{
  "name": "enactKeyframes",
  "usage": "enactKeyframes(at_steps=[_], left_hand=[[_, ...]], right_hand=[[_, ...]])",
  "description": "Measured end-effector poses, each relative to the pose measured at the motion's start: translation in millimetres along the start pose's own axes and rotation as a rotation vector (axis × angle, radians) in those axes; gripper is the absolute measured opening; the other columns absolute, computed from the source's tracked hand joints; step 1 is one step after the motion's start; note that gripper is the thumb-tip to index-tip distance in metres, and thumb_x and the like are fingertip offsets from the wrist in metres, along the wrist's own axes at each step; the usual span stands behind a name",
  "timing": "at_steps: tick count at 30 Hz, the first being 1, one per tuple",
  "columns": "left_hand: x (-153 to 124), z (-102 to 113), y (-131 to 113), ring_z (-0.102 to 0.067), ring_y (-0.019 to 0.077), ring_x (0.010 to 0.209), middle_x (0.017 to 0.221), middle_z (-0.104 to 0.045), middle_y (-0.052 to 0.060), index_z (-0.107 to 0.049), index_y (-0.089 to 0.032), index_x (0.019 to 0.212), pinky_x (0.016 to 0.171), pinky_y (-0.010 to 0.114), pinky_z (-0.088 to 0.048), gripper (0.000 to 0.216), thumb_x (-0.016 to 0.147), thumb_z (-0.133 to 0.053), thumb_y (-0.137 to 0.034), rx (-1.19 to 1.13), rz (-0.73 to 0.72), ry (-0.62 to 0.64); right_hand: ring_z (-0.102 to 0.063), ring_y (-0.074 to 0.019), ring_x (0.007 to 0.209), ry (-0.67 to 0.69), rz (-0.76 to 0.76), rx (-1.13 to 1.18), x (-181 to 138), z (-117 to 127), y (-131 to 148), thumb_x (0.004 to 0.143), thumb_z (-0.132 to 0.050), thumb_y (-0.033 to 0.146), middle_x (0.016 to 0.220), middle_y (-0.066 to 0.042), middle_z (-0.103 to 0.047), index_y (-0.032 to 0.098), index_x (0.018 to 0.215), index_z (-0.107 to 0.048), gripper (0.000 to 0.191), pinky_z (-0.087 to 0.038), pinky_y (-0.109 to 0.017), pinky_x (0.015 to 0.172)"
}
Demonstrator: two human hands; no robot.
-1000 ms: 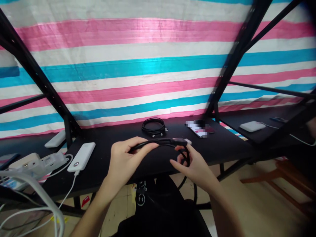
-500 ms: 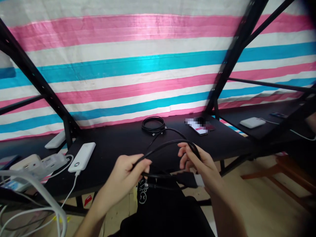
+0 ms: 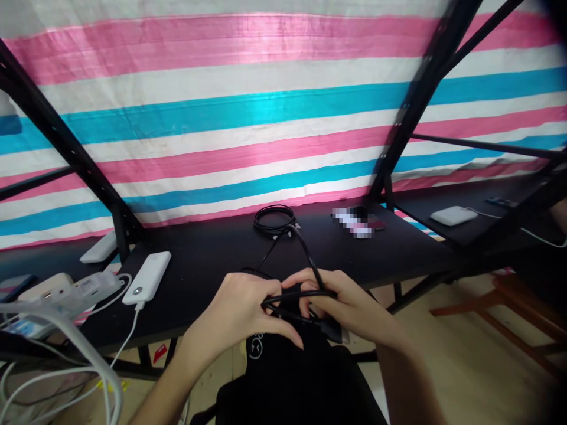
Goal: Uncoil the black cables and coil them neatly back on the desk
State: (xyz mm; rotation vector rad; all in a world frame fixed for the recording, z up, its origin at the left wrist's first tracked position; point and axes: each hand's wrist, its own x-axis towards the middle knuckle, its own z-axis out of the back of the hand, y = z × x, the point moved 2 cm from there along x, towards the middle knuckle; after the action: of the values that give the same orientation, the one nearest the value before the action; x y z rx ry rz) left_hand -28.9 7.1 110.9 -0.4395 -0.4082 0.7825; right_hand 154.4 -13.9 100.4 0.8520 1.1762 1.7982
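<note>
The left hand [image 3: 252,310] and right hand [image 3: 343,301] hold a looped, thick black cable [image 3: 290,297] near the flat black table's [image 3: 208,254] near edge.

On my black bench [image 3: 208,254] lies a coiled cable [image 3: 271,231], a white power bank [image 3: 148,276] left of it, a blurred phone [image 3: 354,224] right.

The person's hands [image 3: 248,310] hide stretches of the black cable [image 3: 295,297], pixelation masks a flat item [image 3: 352,222] at the far right of the desk [image 3: 212,254], and a thick white cable [image 3: 90,349] near left and wooden furniture [image 3: 516,292] at right run out of view.
</note>
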Motion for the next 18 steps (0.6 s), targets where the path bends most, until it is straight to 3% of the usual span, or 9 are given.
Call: enactKeyframes(at_steps=[4,7,10,13,18], left_hand=[[-6.6,-5.1,10.9,-0.04,0.0089,0.052,0.056,-0.048,-0.006,-0.049,-0.017,0.058,0.049,0.021,-0.026,0.054,0.057,-0.069,-0.067,-0.089,0.062,0.156],[-10.8,-8.3,18.2,-0.047,0.0135,0.066,0.065,-0.053,-0.004,-0.051,-0.018,0.065,0.061,0.023,-0.034,0.047,0.064,-0.068,-0.062,-0.126,0.066,0.197],[-12.2,-11.2,22.7,-0.049,0.0195,0.083,0.081,-0.058,0.001,-0.055,-0.02,0.079,0.075,0.029,-0.039,0.045,0.064,-0.071,-0.059,-0.137,0.046,0.159],[-13.7,-12.8,27.2,-0.047,0.026,0.102,0.106,-0.058,0.006,-0.056,-0.023,0.096,0.091,0.039,-0.037,0.056,0.059,-0.073,-0.061,-0.162,0.003,0.085],[-19.2,-8.6,36.5,-0.03,0.0338,0.131,0.141,-0.038,0.011,-0.047,-0.029,0.126,0.109,0.05,-0.021,0.083,0.059,-0.058,-0.076,-0.301,-0.107,-0.162]], right_hand=[[-0.052,-0.0057,0.048,-0.098,-0.04,0.013,1.5,7.2,-3.6,0.095,-0.043,0.037,0.067,0.002,-0.06,0.022,0.112,-0.062,0.03,-0.039,-0.015,0.042],[-0.056,-0.007,0.05,-0.239,0.039,-0.008,1.5,16.7,-5.9,0.095,-0.042,0.04,0.066,0.001,-0.059,0.022,0.109,-0.064,0.032,-0.041,-0.016,0.043],[-0.054,-0.0066,0.05,-0.445,0.165,-0.072,-0.2,25.4,-4.1,0.095,-0.043,0.038,0.06,0.002,-0.057,0.02,0.102,-0.068,0.031,-0.038,-0.016,0.043],[-0.047,-0.0052,0.044,-0.599,0.256,-0.122,-3.7,28.3,-0.5,0.095,-0.045,0.036,0.056,0.003,-0.054,0.021,0.098,-0.07,0.029,-0.034,-0.017,0.04],[-0.039,-0.0048,0.04,-0.836,0.379,-0.171,-11.4,27.0,5.9,0.094,-0.048,0.033,0.051,0.005,-0.05,0.021,0.093,-0.072,0.026,-0.027,-0.02,0.039]])
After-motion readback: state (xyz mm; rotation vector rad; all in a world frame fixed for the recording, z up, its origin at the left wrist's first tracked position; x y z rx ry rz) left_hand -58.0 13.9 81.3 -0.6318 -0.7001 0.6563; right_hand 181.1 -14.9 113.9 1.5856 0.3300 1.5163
